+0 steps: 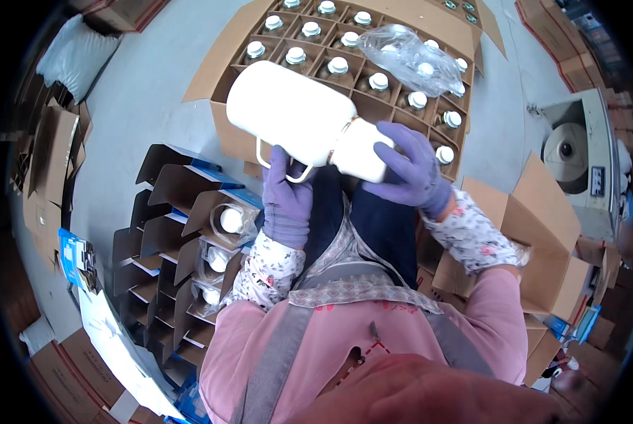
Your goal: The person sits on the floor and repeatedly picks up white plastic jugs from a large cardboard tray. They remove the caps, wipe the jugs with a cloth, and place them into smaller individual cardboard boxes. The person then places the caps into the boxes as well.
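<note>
A large white vacuum flask (290, 114) with a side handle lies tilted across my lap, its narrower white cap end (360, 151) pointing right. In a purple glove, my left hand (289, 199) holds it by the handle. My right hand (414, 164), gloved alike, has its fingers spread over the cap end and grips it. Just beyond the flask is a divided cardboard carton (223, 124) of glass bottles with white caps (338, 65). A crumpled clear plastic bag (412, 58) rests on some of those bottles.
To my left, several tall open boxes (176, 185) stand in rows. A few hold plastic-wrapped items with white tops (231, 220). An open carton (539, 233) is at my right, near a machine with a round disc (565, 148). A stuffed white sack (78, 58) lies at far left.
</note>
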Motion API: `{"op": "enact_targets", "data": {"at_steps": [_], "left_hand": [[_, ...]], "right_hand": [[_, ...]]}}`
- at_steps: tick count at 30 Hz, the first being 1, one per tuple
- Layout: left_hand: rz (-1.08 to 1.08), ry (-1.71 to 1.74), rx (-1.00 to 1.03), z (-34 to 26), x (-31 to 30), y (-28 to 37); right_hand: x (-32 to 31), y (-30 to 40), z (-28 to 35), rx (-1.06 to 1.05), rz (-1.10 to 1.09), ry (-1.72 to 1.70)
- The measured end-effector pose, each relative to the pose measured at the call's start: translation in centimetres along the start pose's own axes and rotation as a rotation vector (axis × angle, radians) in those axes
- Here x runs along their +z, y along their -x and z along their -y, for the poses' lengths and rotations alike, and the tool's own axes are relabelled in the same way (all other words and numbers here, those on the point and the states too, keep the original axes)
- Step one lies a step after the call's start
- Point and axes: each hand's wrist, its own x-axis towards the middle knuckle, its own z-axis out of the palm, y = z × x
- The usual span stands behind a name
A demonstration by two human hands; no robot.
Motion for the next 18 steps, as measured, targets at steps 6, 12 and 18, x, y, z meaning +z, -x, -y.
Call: {"op": "enact_targets", "data": {"at_steps": [6, 12, 18], "left_hand": [[0.073, -0.875, 0.487, 0.5, -3.7, 2.6], [0.148, -1.179, 0.664, -1.3, -5.0, 8.1], [0.056, -0.287, -0.146, -1.7, -7.5, 10.3]], "right_hand": [[1.9, 5.9, 4.7, 1.231, 0.270, -1.811], [3.2, 5.5, 9.3, 0.979, 0.068, -0.706], [3.4, 4.2, 0.9, 1.264, 0.653, -0.756]]}}
